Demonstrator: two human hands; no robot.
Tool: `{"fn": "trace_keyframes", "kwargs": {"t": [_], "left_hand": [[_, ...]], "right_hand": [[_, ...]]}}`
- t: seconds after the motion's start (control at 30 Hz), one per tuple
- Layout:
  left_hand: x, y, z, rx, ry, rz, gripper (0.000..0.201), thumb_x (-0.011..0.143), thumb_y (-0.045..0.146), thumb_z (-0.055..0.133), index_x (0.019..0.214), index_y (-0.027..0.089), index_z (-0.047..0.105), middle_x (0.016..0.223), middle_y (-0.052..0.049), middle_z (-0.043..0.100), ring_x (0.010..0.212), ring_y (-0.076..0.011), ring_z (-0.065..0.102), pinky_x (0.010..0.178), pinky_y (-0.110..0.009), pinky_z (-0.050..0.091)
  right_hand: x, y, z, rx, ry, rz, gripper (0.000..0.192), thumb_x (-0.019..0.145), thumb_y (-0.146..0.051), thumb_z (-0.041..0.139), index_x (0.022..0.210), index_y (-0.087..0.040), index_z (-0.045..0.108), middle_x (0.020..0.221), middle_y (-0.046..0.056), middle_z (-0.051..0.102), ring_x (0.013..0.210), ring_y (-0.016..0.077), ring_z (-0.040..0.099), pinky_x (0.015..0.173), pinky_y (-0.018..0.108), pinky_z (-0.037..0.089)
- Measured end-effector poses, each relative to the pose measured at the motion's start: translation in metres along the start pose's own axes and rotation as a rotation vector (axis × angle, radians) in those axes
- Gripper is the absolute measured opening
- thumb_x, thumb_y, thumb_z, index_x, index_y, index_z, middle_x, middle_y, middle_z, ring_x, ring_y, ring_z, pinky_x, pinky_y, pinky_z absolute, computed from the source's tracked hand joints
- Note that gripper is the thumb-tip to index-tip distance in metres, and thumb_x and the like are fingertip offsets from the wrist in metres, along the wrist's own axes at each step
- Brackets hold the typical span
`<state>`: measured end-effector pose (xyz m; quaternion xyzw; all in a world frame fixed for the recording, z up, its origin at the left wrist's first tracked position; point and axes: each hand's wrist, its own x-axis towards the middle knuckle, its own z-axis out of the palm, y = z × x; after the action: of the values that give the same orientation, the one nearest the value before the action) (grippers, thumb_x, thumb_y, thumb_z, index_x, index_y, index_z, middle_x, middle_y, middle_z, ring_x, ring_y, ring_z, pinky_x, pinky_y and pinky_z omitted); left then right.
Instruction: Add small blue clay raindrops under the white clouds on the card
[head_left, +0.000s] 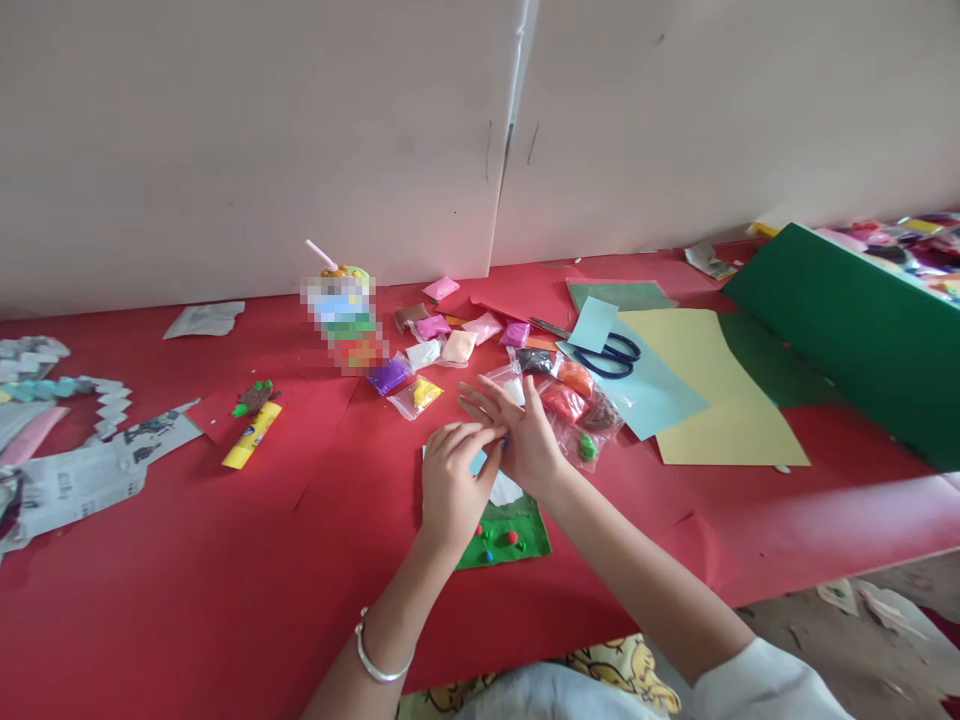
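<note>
My left hand [459, 485], with a silver bracelet on its wrist, pinches a tiny blue piece of clay [505, 441] against the palm of the other hand. My right hand [531, 440] is held palm toward me, its fingers stretched out and apart. Beneath both hands lies a small picture card [536, 535], light blue at the top and green clay below. Red and blue clay dots sit on the green part, and a white shape [506, 489] shows above it. My hands cover part of the card.
Clay packets [459, 347] lie behind my hands. Dark-handled scissors [615, 355] rest on coloured paper [720, 400] at right, near a green box [847, 340]. A yellow glue stick [253, 436], brown-green clay figure [259, 398] and paper scraps [82, 495] are at left. A partly blurred cup [346, 320] stands behind.
</note>
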<state>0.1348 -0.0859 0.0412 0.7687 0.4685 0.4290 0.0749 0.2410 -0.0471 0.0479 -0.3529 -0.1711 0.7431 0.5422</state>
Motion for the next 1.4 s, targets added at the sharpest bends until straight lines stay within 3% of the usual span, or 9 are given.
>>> {"fn": "trace_keyframes", "kwargs": {"t": [0.17, 0.37, 0.6, 0.77, 0.87, 1.23, 1.4], "left_hand": [[0.006, -0.002, -0.009, -0.207, 0.066, -0.110, 0.009, 0.087, 0.018, 0.060, 0.093, 0.020, 0.068, 0.091, -0.003, 0.072, 0.088, -0.0159, 0.065, 0.083, -0.031, 0.052], [0.012, -0.011, -0.017, -0.550, 0.039, -0.408, 0.015, 0.085, 0.034, 0.065, 0.088, 0.020, 0.069, 0.087, -0.005, 0.069, 0.084, -0.0164, 0.066, 0.075, -0.028, 0.055], [0.015, -0.015, -0.023, -0.512, -0.021, -0.291, 0.016, 0.085, 0.036, 0.065, 0.089, 0.022, 0.072, 0.084, -0.004, 0.065, 0.082, -0.0150, 0.063, 0.077, -0.028, 0.054], [0.014, -0.013, -0.026, -0.376, 0.024, -0.125, 0.025, 0.087, 0.027, 0.063, 0.112, 0.025, 0.067, 0.090, -0.003, 0.065, 0.088, -0.0149, 0.062, 0.084, -0.030, 0.053], [0.014, -0.013, -0.026, -0.295, 0.028, -0.050, 0.021, 0.088, 0.024, 0.062, 0.107, 0.026, 0.070, 0.093, -0.003, 0.064, 0.089, -0.0142, 0.062, 0.082, -0.029, 0.054], [0.014, -0.015, -0.026, -0.369, 0.009, -0.127, 0.015, 0.084, 0.027, 0.066, 0.097, 0.025, 0.074, 0.088, -0.003, 0.065, 0.084, -0.0141, 0.064, 0.076, -0.027, 0.056], [0.015, -0.017, -0.028, -0.395, -0.023, -0.111, 0.020, 0.083, 0.027, 0.068, 0.103, 0.026, 0.073, 0.091, -0.003, 0.065, 0.086, -0.0142, 0.064, 0.078, -0.027, 0.056]], "right_hand": [[-0.009, -0.006, -0.010, -0.052, -0.073, 0.003, 0.046, 0.082, -0.066, 0.050, 0.102, -0.027, 0.065, 0.120, 0.004, 0.068, 0.117, 0.0260, 0.059, 0.096, 0.043, 0.047], [-0.026, -0.010, -0.019, -0.321, -0.210, -0.049, 0.031, 0.074, -0.052, 0.071, 0.083, -0.022, 0.071, 0.087, 0.003, 0.072, 0.085, 0.0184, 0.066, 0.089, 0.036, 0.050], [-0.034, -0.010, -0.015, -0.430, -0.196, -0.118, 0.031, 0.073, -0.051, 0.074, 0.075, -0.020, 0.071, 0.076, 0.002, 0.068, 0.075, 0.0149, 0.063, 0.086, 0.035, 0.051], [-0.035, -0.012, -0.015, -0.443, -0.176, -0.136, 0.030, 0.073, -0.049, 0.075, 0.071, -0.020, 0.069, 0.072, 0.000, 0.066, 0.071, 0.0126, 0.061, 0.084, 0.033, 0.051], [-0.036, -0.012, -0.014, -0.462, -0.170, -0.147, 0.030, 0.074, -0.050, 0.074, 0.072, -0.020, 0.069, 0.073, 0.000, 0.066, 0.072, 0.0128, 0.061, 0.083, 0.032, 0.050], [-0.038, -0.016, -0.016, -0.523, -0.173, -0.175, 0.032, 0.074, -0.053, 0.073, 0.074, -0.020, 0.070, 0.073, 0.001, 0.067, 0.073, 0.0151, 0.062, 0.081, 0.034, 0.050], [-0.039, -0.017, -0.016, -0.532, -0.169, -0.176, 0.030, 0.074, -0.050, 0.074, 0.072, -0.021, 0.069, 0.073, 0.001, 0.067, 0.074, 0.0153, 0.063, 0.080, 0.033, 0.050]]}}
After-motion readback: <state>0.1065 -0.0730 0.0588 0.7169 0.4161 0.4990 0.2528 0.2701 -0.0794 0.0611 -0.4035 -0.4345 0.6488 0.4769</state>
